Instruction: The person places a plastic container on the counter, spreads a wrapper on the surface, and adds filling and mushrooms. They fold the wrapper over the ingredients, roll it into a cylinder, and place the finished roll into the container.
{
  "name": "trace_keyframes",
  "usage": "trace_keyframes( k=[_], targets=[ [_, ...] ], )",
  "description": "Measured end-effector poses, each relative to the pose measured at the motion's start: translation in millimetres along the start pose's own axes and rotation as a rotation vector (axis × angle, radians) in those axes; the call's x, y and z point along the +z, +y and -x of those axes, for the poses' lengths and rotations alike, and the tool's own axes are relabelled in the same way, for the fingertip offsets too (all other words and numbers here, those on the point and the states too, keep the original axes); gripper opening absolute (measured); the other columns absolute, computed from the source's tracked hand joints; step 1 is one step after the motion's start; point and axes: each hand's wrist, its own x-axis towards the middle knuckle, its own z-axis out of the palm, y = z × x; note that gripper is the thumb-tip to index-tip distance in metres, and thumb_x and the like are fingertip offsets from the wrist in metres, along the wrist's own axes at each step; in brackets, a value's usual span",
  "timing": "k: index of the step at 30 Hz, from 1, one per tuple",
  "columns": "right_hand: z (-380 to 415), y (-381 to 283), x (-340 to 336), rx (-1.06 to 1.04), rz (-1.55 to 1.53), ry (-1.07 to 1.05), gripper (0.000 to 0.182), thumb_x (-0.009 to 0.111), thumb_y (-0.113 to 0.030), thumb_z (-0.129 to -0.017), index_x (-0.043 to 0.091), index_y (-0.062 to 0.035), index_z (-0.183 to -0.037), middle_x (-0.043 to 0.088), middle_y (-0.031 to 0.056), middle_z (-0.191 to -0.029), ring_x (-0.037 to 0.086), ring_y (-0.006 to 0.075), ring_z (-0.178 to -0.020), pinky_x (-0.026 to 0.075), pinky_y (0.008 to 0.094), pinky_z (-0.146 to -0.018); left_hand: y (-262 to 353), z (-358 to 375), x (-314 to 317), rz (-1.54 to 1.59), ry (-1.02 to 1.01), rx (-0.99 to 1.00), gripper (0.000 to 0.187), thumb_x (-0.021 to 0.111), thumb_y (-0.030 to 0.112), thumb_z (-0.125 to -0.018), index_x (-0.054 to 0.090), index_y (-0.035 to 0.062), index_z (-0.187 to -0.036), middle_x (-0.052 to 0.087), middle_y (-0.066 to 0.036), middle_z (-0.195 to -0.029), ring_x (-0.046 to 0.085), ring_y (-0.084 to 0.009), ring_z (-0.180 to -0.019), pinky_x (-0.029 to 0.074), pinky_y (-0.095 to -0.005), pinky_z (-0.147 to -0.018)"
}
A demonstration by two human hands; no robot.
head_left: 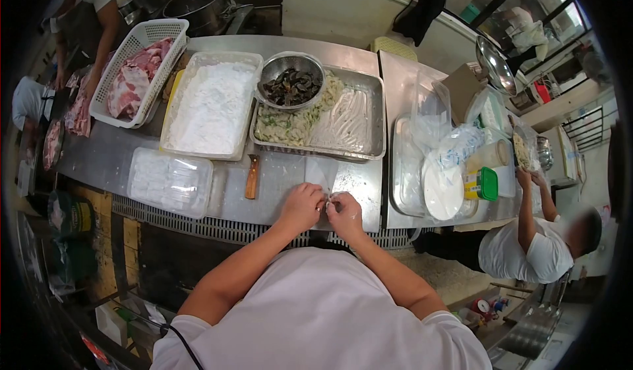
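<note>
My left hand (304, 206) and my right hand (345, 213) meet at the front of the steel table, fingers pinched close together. Whatever lies between the fingertips is too small and hidden to name. Whitish residue marks the fingers. Just beyond them a thin translucent plastic sheet (320, 170) lies on the metal. To the left rests a wooden-handled tool (251, 177). Farther back, a metal tray (378, 116) holds a pale, green-flecked chopped mixture on its left side. A perforated metal bowl (318, 65) of dark, mushroom-like pieces sits on it.
Left stand a tub (254, 59) of white powder, a lidded clear container (173, 182) and a white basket (179, 30) of raw meat. Rightward are a white round lid (442, 189) and a green-lidded tub (486, 184). Co-workers (527, 245) stand at both sides.
</note>
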Motion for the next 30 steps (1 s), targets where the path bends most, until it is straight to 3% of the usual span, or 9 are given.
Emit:
trace_keyframes(
  k=[2, 5, 10, 19, 23, 26, 29, 30],
  targets=[
    [-4.7, -0.4, -0.8, -0.226, 0.042, 0.044, 0.018, 0.075, -0.001, -0.086, 0.07, -0.001, -0.103, 0.072, 0.0205, -0.104, 0.07, 0.0411, -0.098, 0.058, 0.0483, -0.088, -6.6, 3.3, 2.5, -0.001, -0.088, 0.02, 0.025, 0.076, 0.003, -0.083, 0.07, 0.0045, -0.107, 0.07, -0.013, -0.119, 0.063, -0.0367, -0.122, 0.051, -0.0464, -0.105],
    [-15.3, -6.5, -8.8, -0.333, 0.106, -0.119, 0.018, 0.071, 0.002, -0.085, 0.068, -0.0001, -0.103, 0.07, 0.0218, -0.102, 0.066, 0.0449, -0.101, 0.056, 0.0517, -0.09, -8.4, 13.0, -6.0, 0.11, -0.12, -0.025, 0.038, 0.073, -0.001, -0.082, 0.064, 0.0033, -0.119, 0.066, -0.017, -0.127, 0.061, -0.0399, -0.126, 0.049, -0.0469, -0.109],
    [-20.0, -6.0, -9.8, -0.338, 0.134, -0.328, 0.013, 0.068, 0.002, -0.087, 0.066, -0.0003, -0.099, 0.069, 0.023, -0.1, 0.065, 0.0455, -0.101, 0.055, 0.053, -0.088, -17.5, 21.6, -6.2, 0.31, -0.003, -0.134, 0.059, 0.068, -0.008, -0.079, 0.051, 0.0016, -0.135, 0.056, -0.023, -0.14, 0.057, -0.0452, -0.131, 0.048, -0.047, -0.114],
    [-20.5, -6.5, -8.2, -0.279, 0.13, -0.441, 0.012, 0.066, 0.001, -0.09, 0.066, -0.0005, -0.103, 0.07, 0.0237, -0.101, 0.066, 0.0473, -0.1, 0.055, 0.0539, -0.089, -18.9, 20.5, -10.2, 0.429, -0.021, -0.182, 0.062, 0.067, -0.011, -0.079, 0.05, -0.0003, -0.138, 0.055, -0.024, -0.141, 0.057, -0.046, -0.133, 0.05, -0.047, -0.115],
    [-16.7, -3.8, -5.6, -0.286, 0.147, -0.447, 0.013, 0.067, 0.0, -0.091, 0.067, 0.0002, -0.103, 0.071, 0.0245, -0.102, 0.068, 0.0475, -0.1, 0.056, 0.0538, -0.089, -23.1, 20.4, -18.0, 0.174, -0.119, -0.085, 0.071, 0.075, 0.003, -0.081, 0.05, 0.0009, -0.147, 0.057, -0.023, -0.144, 0.056, -0.0439, -0.136, 0.046, -0.0485, -0.118],
    [-16.7, 0.5, -10.8, -0.315, 0.207, -0.531, 0.025, 0.071, -0.003, -0.089, 0.069, 0.0009, -0.114, 0.072, 0.0252, -0.109, 0.068, 0.0477, -0.108, 0.057, 0.0525, -0.096, -19.7, 16.3, -37.8, 0.029, -0.282, -0.022, 0.079, 0.083, 0.015, -0.081, 0.049, 0.0019, -0.152, 0.059, -0.022, -0.147, 0.054, -0.0423, -0.139, 0.042, -0.0493, -0.12],
    [-4.6, -7.8, -21.1, -0.395, 0.144, -0.288, 0.048, 0.078, -0.007, -0.086, 0.066, 0.0007, -0.132, 0.069, 0.0258, -0.123, 0.064, 0.0479, -0.122, 0.053, 0.0511, -0.109, -20.6, 19.6, -50.6, -0.03, -0.352, 0.078, 0.087, 0.09, 0.023, -0.079, 0.049, 0.0029, -0.153, 0.06, -0.021, -0.147, 0.053, -0.0414, -0.14, 0.041, -0.0497, -0.121],
    [-2.2, -13.1, -28.3, -0.372, 0.2, -0.338, 0.056, 0.08, -0.008, -0.085, 0.063, 0.0008, -0.137, 0.067, 0.0257, -0.128, 0.062, 0.0485, -0.125, 0.051, 0.0517, -0.113, -17.1, 23.3, -57.1, -0.035, -0.358, 0.112, 0.089, 0.092, 0.024, -0.079, 0.049, 0.0028, -0.154, 0.06, -0.021, -0.148, 0.053, -0.041, -0.14, 0.041, -0.0496, -0.121]
  ],
)
